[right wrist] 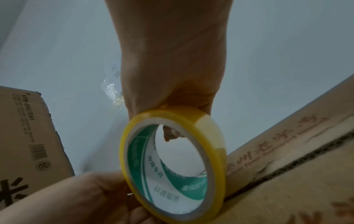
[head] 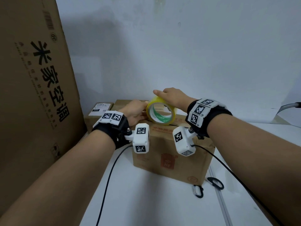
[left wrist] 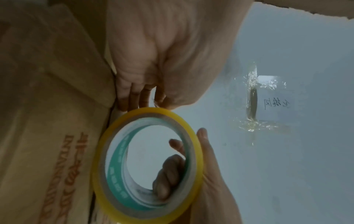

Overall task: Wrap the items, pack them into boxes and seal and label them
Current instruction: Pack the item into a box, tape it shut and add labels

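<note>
My right hand (head: 172,97) grips the tape roll (head: 160,112), upright on the cardboard box (head: 171,154). My left hand (head: 135,112) pinches at the roll's left rim. The box stands on the bench (head: 146,201).

Packing/storage room: tall appliance carton (head: 32,79), labelled parcels (head: 99,110), bare white wall (head: 179,46).

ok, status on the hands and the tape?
Right hand grips tape roll, upright on the box. Left hand at roll's edge, fingertips on the tape. Top flap seam not yet taped. Nothing in the way.
</note>
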Available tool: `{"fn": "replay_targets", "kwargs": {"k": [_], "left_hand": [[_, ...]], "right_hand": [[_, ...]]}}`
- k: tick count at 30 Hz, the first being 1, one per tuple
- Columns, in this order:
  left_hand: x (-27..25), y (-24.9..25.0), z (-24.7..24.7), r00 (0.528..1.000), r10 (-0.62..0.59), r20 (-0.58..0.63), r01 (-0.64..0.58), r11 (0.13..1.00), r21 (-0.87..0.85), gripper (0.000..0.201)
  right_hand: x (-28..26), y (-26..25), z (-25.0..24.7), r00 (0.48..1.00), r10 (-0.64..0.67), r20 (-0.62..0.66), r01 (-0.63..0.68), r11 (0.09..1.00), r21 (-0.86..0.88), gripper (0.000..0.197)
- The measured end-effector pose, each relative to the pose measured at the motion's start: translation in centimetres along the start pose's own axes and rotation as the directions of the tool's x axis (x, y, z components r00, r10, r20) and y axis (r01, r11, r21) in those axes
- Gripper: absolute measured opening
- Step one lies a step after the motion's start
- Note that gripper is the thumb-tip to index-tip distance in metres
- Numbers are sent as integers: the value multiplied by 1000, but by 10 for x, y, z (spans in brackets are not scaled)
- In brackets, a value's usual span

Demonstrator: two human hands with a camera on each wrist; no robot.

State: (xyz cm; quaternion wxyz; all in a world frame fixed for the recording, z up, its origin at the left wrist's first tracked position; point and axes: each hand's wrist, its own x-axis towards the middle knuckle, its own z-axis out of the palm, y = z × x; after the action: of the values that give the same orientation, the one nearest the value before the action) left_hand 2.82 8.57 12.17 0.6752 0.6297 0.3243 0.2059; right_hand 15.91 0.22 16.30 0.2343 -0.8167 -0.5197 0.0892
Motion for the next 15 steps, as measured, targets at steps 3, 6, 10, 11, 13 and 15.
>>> {"fn": "replay_targets", "kwargs": {"k": [3,6,10,11,13,15], "left_hand": [[2,-2,-1,999,-20,-33,20,1000,9,24],[2,-3,0,999,-37,-34,37,999,13,25],[-1,-3,1,997,-66,-43,67,997,26,27],[-1,-3,0,996,-69,-57,71,997,31,27],[3,-5,-2,993,-66,-100,69,997,33,27],[2,-5,-1,991,-67,-113,69,997,18,28]], "right_hand": [[-6,4,2,1000,2,-4,-1,997,77,59],[-14,5,-1,999,-24,-23,26,996,80,57],[-15,0,-5,998,-64,-20,63,997,-40,58],[-14,-3,-6,998,-61,-5,60,995,-81,59],[-11,-7,-7,999,-31,20,33,988,-153,59],[-9,-9,-9,1000,19,21,-15,983,-185,60]]}}
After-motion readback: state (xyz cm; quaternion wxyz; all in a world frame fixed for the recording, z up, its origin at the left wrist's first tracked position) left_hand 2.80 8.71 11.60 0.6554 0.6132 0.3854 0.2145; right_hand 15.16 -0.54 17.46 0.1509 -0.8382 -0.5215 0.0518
